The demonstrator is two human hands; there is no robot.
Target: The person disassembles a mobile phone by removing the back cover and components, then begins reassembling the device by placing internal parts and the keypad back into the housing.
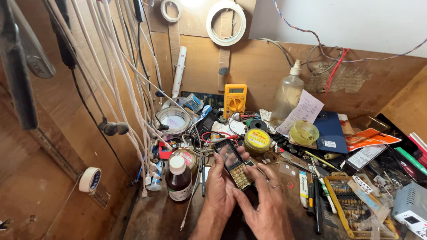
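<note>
Presently: keypad phone [234,163] held over cluttered desk [151,218], centre frame.
Left hand [221,186] grip clasps phone's lower body; right hand [263,202] fingertips press its keypad. Long axis runs upper left to lower right.

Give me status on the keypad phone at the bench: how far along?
Done: hard to tell; the keypad phone looks in one piece, screen and keys in place. In hand: the left hand cradles it and the right hand has fingers on its keypad end. Left: the yellow multimeter stands unused at the back wall, and the screwdriver bit set lies untouched to the right.
</note>
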